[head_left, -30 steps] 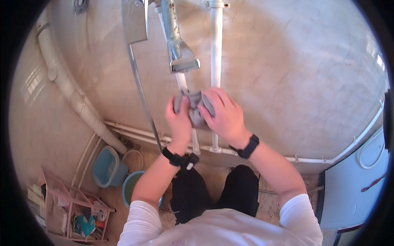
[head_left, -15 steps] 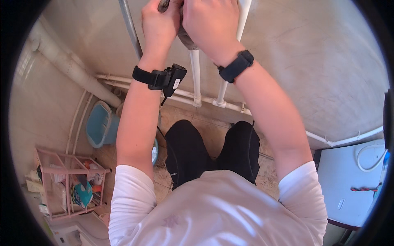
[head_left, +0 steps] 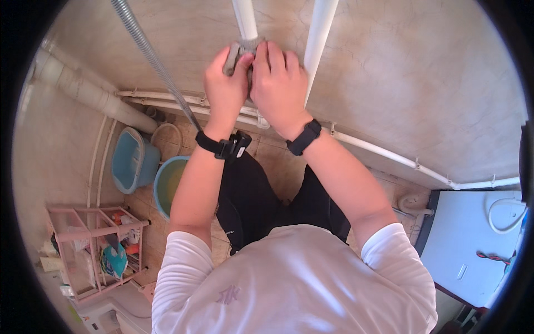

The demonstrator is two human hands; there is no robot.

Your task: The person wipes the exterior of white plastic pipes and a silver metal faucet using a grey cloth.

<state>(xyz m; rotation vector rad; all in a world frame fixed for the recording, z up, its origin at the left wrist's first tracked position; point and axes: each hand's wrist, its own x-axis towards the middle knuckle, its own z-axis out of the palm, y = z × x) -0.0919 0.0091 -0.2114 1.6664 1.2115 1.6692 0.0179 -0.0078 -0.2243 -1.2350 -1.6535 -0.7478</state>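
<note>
A plain, grey-beige wall (head_left: 400, 72) bends around the far side and both flanks of the room, above a tiled floor (head_left: 146, 207). On the far side, two white pipes stand against it: a left upright pipe (head_left: 245, 19) and a right upright pipe (head_left: 321, 33), with horizontal pipes (head_left: 378, 149) running low along the wall. A grey cloth (head_left: 231, 60) is bunched at the left upright pipe, between the person's hands; whether it wraps the whole way around cannot be told. The left hand (head_left: 227, 80) is curled closed on the cloth's left side, its thumb bent over the front. The right hand (head_left: 280, 83) is closed over the right side, fingers bent toward the pipe, its thumb hidden. Each wrist wears a black strap (head_left: 305, 137), and the left one carries a small black device (head_left: 240, 146). Left of the hands, a ribbed metal hose (head_left: 153, 55) slants down toward the left wrist. Farther left are a thick drainpipe (head_left: 83, 92), a blue tub (head_left: 123, 161) and, just beside it, a blue basin (head_left: 158, 192), yellow-green inside. Nearer on the left stands a pink rack (head_left: 83, 231) of mixed items; on the right, a white appliance (head_left: 461, 234) with a pale hose (head_left: 492, 220) on top.
</note>
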